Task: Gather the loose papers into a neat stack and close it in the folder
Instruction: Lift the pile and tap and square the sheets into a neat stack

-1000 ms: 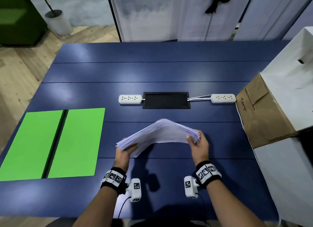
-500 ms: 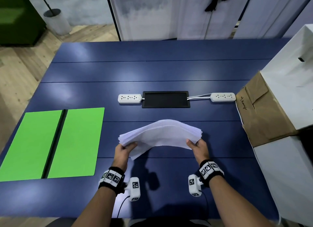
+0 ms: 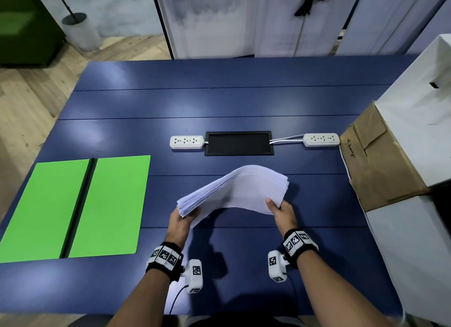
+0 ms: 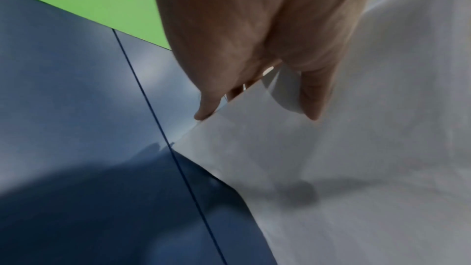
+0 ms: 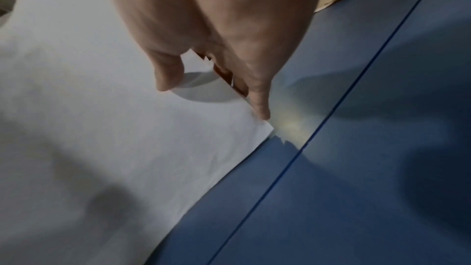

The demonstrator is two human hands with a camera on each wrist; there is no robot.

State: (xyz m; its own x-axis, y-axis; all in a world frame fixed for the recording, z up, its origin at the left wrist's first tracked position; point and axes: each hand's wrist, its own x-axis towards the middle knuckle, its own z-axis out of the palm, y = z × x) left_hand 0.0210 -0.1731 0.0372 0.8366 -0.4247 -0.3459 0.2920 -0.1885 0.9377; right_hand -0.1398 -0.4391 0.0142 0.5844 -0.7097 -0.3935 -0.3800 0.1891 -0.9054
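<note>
- Paper stack [image 3: 240,190]: white sheets held above the table [image 3: 219,102], bowed upward in an arch. Left short edge fanned, sheets visible as separate layers; right short edge more even. One lower sheet hangs out below the left end, its corner pointing toward the near table edge.
- Left hand [image 3: 180,223]: grips the stack's left end, fingers [image 4: 207,106] curled against the paper edge, thumb on the underside sheet as seen from the left wrist.
- Right hand [image 3: 284,215]: grips the stack's near right corner, thumb on top of the sheets, fingers [image 5: 260,108] clamped along the edge.
- Folder [image 3: 73,209]: green, lying open and flat, dark spine down the middle, well to the left of the stack. A strip of bare blue table lies between the folder's right edge and the stack's left end.
- Right of the stack: a brown cardboard box flap [image 3: 375,160] against white boxes [image 3: 419,136], near the stack's right edge but apart from it.
- Beyond the stack: black inset panel [image 3: 238,143], with a white power strip [image 3: 186,142] on its left and another [image 3: 321,139] on its right, cables running into the panel.
- Table surface: dark blue planks with thin seams, glare patches, hand shadows under the stack.
- Room beyond the stack: wood floor, a potted plant [image 3: 80,31], pale wall panels.
</note>
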